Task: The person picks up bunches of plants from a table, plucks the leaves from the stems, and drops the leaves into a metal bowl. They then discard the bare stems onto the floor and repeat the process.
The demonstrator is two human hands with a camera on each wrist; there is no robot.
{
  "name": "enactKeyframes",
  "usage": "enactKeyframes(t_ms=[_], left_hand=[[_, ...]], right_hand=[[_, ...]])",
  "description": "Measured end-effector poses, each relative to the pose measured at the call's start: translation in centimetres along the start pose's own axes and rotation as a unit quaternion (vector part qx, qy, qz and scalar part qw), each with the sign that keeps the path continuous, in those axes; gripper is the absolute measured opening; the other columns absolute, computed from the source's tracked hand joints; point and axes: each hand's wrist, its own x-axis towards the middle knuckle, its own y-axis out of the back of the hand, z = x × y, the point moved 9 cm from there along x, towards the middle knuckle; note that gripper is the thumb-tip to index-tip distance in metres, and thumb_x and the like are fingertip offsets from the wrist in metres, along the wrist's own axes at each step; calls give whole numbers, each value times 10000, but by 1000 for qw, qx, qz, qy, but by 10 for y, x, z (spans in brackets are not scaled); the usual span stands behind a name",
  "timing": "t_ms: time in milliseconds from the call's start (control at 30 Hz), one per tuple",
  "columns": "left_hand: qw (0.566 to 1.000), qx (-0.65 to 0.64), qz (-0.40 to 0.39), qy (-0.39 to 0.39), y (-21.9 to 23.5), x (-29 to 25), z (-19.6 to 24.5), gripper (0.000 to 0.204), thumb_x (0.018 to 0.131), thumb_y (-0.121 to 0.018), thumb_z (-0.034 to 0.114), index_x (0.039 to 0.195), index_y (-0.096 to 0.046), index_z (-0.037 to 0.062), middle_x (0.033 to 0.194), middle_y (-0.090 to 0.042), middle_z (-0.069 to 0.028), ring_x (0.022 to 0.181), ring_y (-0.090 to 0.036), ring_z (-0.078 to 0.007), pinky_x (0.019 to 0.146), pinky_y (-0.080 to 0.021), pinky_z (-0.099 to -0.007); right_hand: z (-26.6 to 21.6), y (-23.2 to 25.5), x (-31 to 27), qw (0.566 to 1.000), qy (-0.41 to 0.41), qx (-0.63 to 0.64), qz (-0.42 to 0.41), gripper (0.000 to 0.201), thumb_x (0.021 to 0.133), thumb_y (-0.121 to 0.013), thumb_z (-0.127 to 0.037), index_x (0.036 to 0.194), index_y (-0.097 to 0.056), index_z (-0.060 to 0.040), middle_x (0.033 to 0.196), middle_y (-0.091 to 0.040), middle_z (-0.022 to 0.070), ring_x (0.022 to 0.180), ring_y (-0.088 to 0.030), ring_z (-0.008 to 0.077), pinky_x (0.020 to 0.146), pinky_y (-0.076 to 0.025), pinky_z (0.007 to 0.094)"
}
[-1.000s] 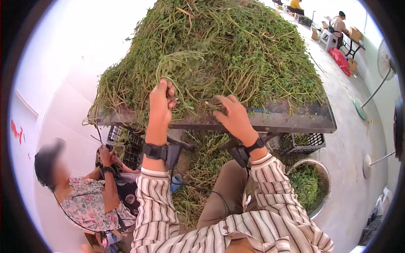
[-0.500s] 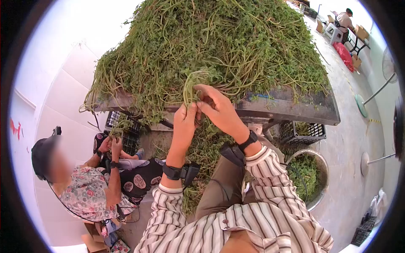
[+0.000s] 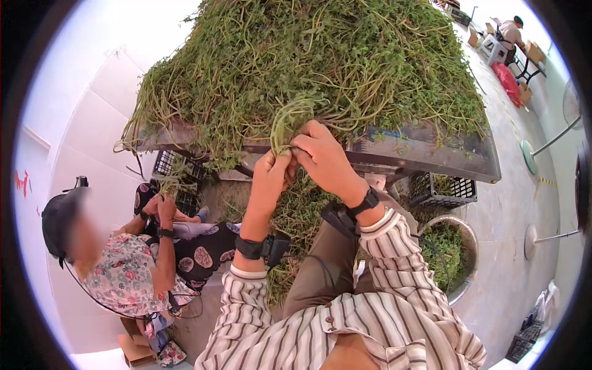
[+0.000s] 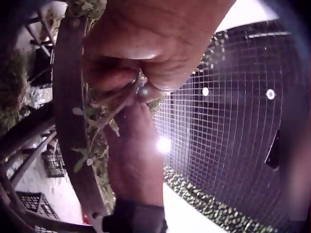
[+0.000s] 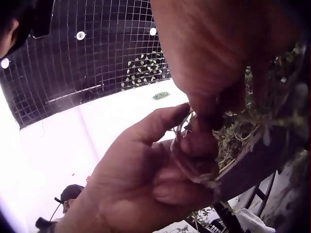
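A small bunch of green stems [image 3: 282, 126] rises from the left hand [image 3: 269, 176], whose thumb and fingers grip its lower end. The right hand [image 3: 324, 157] meets it there, its thumb and fingers pinching at the same stems. Both hands are just in front of the table edge, below a large heap of leafy stems [image 3: 308, 55]. In the right wrist view, the left hand [image 5: 141, 179] has its fingers curled round thin stems [image 5: 187, 162]. The left wrist view shows a leafy sprig [image 4: 104, 119] hanging between the hands.
The dark table [image 3: 431, 151] carries the heap. Beneath it are black crates [image 3: 444, 190] and loose greens. A round tub [image 3: 472, 246] of greens stands at the right. A seated person [image 3: 123, 253] handles stems at the left. Fans [image 3: 530, 242] stand along the right side.
The left hand has moved right and down with the bunch, away from the heap. The right hand has come left against it and now pinches the stems. The head view has shifted slightly.
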Motion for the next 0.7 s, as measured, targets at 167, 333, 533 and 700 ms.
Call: enactKeyframes(t_ms=[167,333,533,700], left_hand=[[1000,-17,-7,6,3,7,-8,179,870,-539,233,833,-498,62,602,-430,38,449,-342,-19,378,-246,-187],[999,-21,16,-30,0,5,1,221,847,-590,240,909,-501,48,615,-424,45,459,-344,-21,378,-251,-186],[995,20,67,-72,8,9,6,206,859,-590,212,903,-510,27,629,-428,45,507,-354,-23,414,-270,-184],[978,57,108,-172,19,14,9,149,870,-568,154,818,-539,17,642,-424,52,545,-334,-35,476,-281,-202]], right_hand=[[8,-10,-8,996,-61,63,-16,89,811,-504,-51,889,-512,-10,792,-535,203,755,-521,392,624,-408,422],[14,-11,-10,988,-115,101,0,73,844,-469,-54,889,-453,1,743,-509,233,717,-506,428,590,-396,430],[13,-22,-13,984,-139,104,-39,109,853,-466,-70,825,-407,17,717,-494,240,687,-491,435,566,-383,435],[13,-28,-16,974,-190,111,-56,158,862,-469,-93,781,-404,26,658,-480,245,643,-481,437,548,-376,437]])
